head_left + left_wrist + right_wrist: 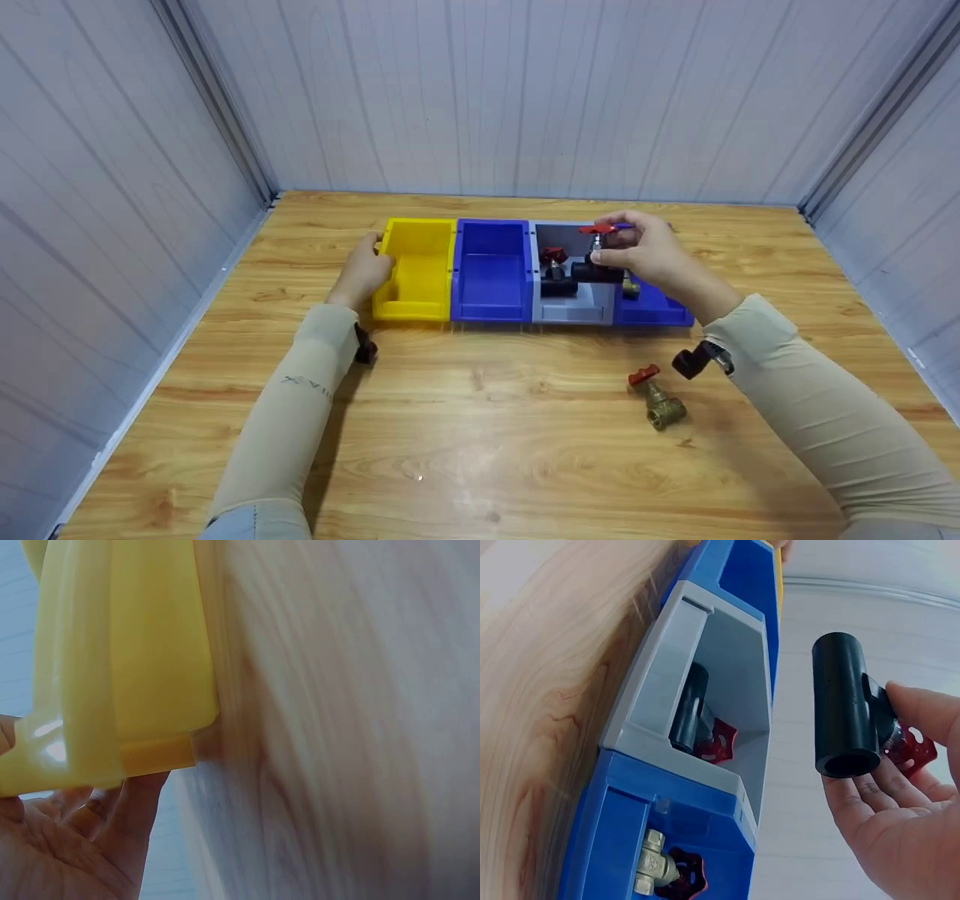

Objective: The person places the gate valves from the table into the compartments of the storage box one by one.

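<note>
My right hand [651, 251] holds a black valve [845, 705] with a red handle, its fingers and thumb around the stem side. In the head view the valve is over the grey bin [574, 310]. Inside that bin lies another black valve [692, 709] with a red handle. My left hand [364, 270] grips the left wall of the yellow bin [412, 309], thumb on one side and fingers on the other. A brass valve [652, 864] with a red handle sits in the right blue bin [656, 311], partly hidden by my right hand in the head view.
Between the yellow and grey bins stands another blue bin [491, 310], joining the row. A loose brass valve [660, 405] with a red handle lies on the wooden table [465, 435], in front of the right end. Panel walls [487, 97] enclose the back and sides.
</note>
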Tool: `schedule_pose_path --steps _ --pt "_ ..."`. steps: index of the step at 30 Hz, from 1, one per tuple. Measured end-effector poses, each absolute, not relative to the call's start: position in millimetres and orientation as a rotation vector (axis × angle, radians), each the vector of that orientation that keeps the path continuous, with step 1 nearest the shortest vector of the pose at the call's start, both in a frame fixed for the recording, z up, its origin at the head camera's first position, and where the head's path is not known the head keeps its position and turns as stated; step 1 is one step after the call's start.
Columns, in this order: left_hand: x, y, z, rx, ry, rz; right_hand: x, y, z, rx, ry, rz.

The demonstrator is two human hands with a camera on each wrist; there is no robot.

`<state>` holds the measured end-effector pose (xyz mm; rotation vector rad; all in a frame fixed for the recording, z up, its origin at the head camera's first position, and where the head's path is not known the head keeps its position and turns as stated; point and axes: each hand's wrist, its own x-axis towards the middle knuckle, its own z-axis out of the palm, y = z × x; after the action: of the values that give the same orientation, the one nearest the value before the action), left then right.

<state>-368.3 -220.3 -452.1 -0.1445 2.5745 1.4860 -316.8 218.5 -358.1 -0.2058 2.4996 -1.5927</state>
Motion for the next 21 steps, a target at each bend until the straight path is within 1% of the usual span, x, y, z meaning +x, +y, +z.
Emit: schedule_pose_path --steps 21 --pt "-368.3 -219.4 -450.2 -0.184 2.562 1.488 -318.0 187.8 -360.8 -0.186 2.489 -1.616"
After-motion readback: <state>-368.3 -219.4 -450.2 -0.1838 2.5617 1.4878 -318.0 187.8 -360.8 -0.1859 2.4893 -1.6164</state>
